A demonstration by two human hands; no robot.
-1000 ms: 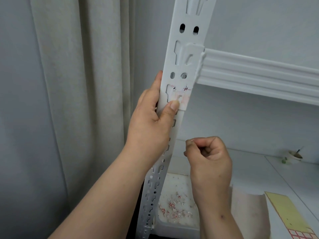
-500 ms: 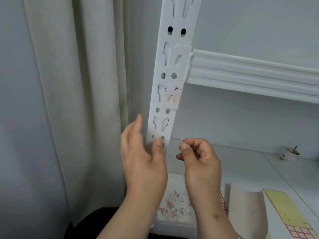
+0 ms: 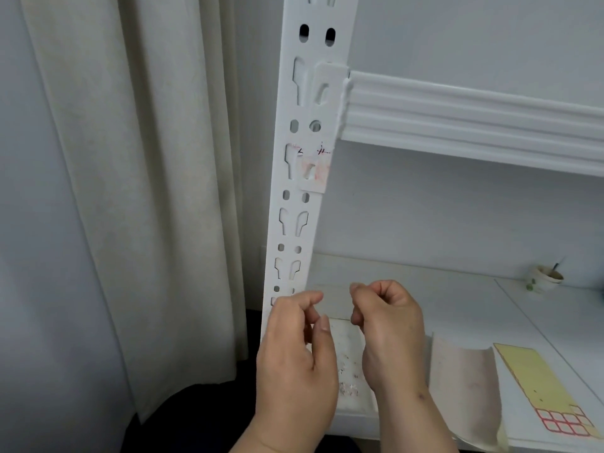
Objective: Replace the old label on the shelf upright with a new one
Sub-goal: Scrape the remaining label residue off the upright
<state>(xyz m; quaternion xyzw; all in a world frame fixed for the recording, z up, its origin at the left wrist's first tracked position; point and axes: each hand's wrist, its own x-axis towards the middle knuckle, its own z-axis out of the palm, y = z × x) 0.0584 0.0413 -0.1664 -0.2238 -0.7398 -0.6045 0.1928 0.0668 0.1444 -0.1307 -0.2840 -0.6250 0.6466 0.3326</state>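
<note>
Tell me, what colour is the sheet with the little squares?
Yellow sheet, red-outlined squares; head view.

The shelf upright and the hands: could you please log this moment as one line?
upright: old label still stuck, worn | left hand: fingers curled, below label | right hand: curled, contents unclear | label sheet: on shelf

I seem to be in a plain room at home: a long cream fabric curtain (image 3: 157, 191) hangs beside my white slotted metal shelving upright (image 3: 305, 178), with pale grey walls (image 3: 457, 34) behind the white shelf beam (image 3: 474, 116).
</note>
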